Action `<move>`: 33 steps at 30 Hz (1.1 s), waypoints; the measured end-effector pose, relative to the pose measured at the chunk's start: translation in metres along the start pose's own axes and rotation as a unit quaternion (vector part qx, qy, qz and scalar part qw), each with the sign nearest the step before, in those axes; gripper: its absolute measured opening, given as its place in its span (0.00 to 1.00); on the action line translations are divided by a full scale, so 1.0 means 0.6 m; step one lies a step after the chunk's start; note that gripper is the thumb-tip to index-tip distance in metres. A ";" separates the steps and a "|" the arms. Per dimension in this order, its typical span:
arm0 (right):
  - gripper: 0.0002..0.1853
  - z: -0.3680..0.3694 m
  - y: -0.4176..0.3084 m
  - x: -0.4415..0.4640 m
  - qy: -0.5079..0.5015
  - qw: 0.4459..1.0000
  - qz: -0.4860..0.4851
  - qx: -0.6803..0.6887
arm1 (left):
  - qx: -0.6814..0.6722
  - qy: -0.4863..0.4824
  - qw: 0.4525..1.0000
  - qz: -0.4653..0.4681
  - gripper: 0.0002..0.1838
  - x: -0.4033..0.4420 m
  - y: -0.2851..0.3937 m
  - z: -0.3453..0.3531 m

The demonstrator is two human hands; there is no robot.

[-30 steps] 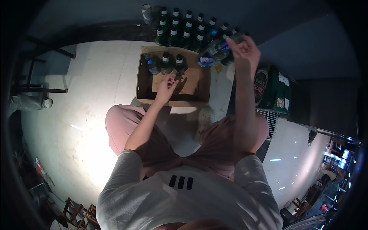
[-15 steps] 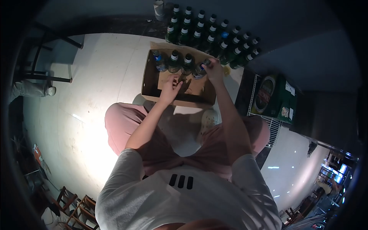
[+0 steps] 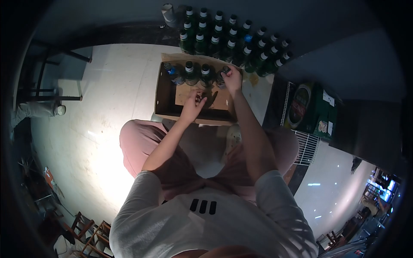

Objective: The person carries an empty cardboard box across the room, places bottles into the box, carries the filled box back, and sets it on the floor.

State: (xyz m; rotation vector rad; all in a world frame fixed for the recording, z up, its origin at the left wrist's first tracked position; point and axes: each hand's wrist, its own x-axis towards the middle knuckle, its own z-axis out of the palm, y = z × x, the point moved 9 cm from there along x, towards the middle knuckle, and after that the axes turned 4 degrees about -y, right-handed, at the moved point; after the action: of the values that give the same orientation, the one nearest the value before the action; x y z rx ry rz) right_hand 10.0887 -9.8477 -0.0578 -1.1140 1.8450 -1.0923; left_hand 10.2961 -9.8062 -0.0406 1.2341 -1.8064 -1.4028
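Observation:
A shallow cardboard box [image 3: 162,99] sits on the floor in front of my folded legs. Along its far side several bottles stand in a row: one with a blue neck label [image 3: 173,73] at the left, and two green ones with white neck labels, a left one [image 3: 189,74] and a right one [image 3: 205,75]. My right hand [image 3: 232,81] is closed around the neck of a glass bottle [image 3: 221,81] at the row's right end. My left hand [image 3: 194,105] hovers over the near part of the box, fingers loosely curled and apart, with nothing visible in them.
Behind the box, several rows of green bottles [image 3: 231,44] stand by the wall, with a white cup-like container [image 3: 168,15] to their left. On the right a green printed carton [image 3: 314,109] rests on a white wire rack [image 3: 306,148]. A dark-legged stool [image 3: 56,96] is at the left.
The bottle in my right hand now stands straighter at the right end of the row. My left hand stays over the box, its fingers a little more curled. The view has shifted slightly.

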 end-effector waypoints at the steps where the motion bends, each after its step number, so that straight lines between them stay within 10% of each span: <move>1: 0.18 -0.009 -0.008 -0.003 0.006 0.999 -0.004 -0.035 | 0.011 0.003 1.000 0.010 0.15 0.002 0.002 0.003; 9: 0.22 -0.097 0.079 0.046 -0.010 0.995 -0.022 -0.092 | 0.022 -0.004 0.999 0.025 0.16 0.026 -0.018 0.032; 17: 0.19 -0.336 0.108 0.013 0.389 0.910 0.100 -0.105 | -0.027 -0.008 1.000 0.008 0.16 0.045 0.012 0.063; 33: 0.18 -0.352 0.155 0.123 0.411 0.911 -0.004 0.025 | -0.022 0.014 1.000 0.003 0.16 0.050 0.011 0.077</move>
State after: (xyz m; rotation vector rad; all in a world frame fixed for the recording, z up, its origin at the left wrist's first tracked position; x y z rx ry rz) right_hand 9.8473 -9.8274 -0.0702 -0.6524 2.4055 -1.7831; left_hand 10.2423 -9.8116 -0.0522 1.2193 -1.7506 -1.4067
